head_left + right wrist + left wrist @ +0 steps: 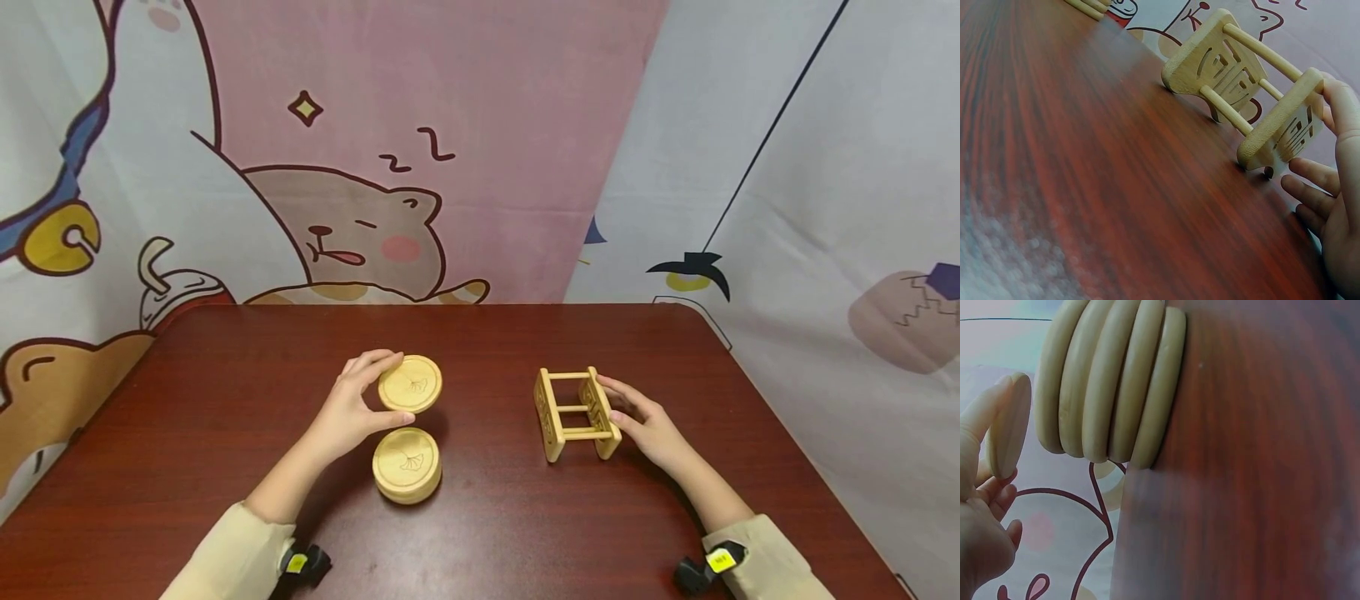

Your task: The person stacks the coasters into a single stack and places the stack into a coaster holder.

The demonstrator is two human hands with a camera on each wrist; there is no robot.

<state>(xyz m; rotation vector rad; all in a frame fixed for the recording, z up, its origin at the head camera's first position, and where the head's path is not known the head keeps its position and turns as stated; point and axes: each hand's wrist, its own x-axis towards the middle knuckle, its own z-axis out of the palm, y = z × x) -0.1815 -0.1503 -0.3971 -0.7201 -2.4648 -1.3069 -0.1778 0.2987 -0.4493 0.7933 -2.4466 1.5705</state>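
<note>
My left hand (351, 410) grips a round pale wooden coaster (414, 384) by its rim, thumb at the near side and fingers at the far side. A leaf is engraved on its face. The raised coaster is tilted, just beyond a stack of several matching coasters (407, 467) on the table. In the left wrist view, a gap shows between it and the stack (1110, 381). Farther right, an open wooden coaster rack (551, 417) with slotted side panels and round bars stands on the table. My right hand (660, 432) holds its right panel with thumb and fingertips.
The dark reddish-brown table (495, 533) reaches back to a cartoon-printed cloth (525, 167) hanging behind it. Black straps with small devices sit at both wrists, the left device (307, 565) and the right device (708, 567) low over the table.
</note>
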